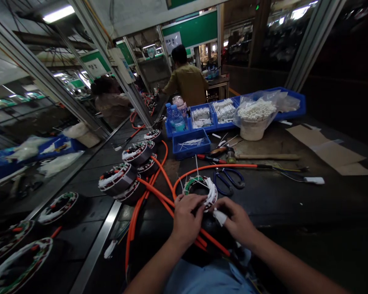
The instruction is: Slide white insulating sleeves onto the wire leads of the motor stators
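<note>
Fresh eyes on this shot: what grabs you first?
The bright orange cables snaking across the dark bench, left of and through the centre. Then the white-wrapped ring near the middle, with the left hand and right hand at its near edge. Beyond it, blue trays hold white pieces.

Both hands (187, 214) (239, 222) are at a white-wrapped ring (213, 192).

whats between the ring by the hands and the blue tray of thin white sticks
In the head view, an orange cable, a red handle and a thin white strip sticking up from the ring lie between it and the tray.
</note>
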The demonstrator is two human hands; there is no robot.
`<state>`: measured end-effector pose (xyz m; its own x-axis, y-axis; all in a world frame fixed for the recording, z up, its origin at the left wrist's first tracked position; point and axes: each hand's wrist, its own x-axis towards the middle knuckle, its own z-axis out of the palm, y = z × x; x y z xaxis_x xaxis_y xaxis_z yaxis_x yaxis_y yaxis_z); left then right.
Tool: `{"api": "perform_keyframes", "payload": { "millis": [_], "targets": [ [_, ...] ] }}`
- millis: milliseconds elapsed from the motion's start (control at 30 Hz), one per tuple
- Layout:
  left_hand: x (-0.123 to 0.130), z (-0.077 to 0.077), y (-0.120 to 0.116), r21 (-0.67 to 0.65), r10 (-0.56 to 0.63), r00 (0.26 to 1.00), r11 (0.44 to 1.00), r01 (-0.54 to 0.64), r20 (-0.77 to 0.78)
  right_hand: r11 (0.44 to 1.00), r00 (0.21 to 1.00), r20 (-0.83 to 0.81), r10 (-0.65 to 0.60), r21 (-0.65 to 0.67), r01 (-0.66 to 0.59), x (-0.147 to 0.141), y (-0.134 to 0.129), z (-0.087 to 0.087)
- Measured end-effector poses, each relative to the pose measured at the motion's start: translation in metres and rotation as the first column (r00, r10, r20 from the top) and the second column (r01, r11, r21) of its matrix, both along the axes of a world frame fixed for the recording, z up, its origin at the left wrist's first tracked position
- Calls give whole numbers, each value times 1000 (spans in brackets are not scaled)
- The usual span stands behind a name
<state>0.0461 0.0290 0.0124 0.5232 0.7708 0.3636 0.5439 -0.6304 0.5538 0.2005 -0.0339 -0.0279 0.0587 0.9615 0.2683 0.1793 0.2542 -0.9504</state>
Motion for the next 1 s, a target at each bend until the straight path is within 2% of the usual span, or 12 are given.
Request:
{"api": "perform_keyframes", "payload": {
  "millis": [67, 133, 233, 367, 567, 633, 767, 833, 1000],
  "targets": [
    [-1, -3, -1, 90, -43, 999, 995, 43, 5, 996, 985, -173, 1, -88, -16, -2, 5, 3],
    [-1, -5, 0, 163, -79, 997, 984, 74, 24, 991, 954, -298, 39, -113, -76, 0, 2, 3],
    [-2, -7, 2, 212, -105, 993, 973, 92, 47, 985, 927, -366, 85, -106, -133, 3, -6, 2],
    [-2, -9, 2, 224, -98, 995, 971, 88, 36, 987, 946, -317, 64, -121, -107, 3, -4, 3],
    [-1, -7, 3, 226, -112, 992, 969, 98, 51, 983, 977, -206, -59, -181, 21, -1, 19, 4],
    [-1, -6, 4, 228, -118, 991, 968, 102, 57, 982, 972, -232, -40, -186, -4, 0, 18, 4],
    [-2, -7, 5, 225, -131, 988, 968, 110, 80, 977, 934, -347, 80, -159, -143, 4, 4, 4],
    [-2, -8, 5, 230, -130, 988, 967, 107, 89, 978, 929, -357, 92, -144, -153, 4, -1, 4],
    [-2, -8, 5, 230, -139, 986, 966, 116, 88, 980, 978, -205, -34, -201, -8, -3, 14, 6]
  ]
}}
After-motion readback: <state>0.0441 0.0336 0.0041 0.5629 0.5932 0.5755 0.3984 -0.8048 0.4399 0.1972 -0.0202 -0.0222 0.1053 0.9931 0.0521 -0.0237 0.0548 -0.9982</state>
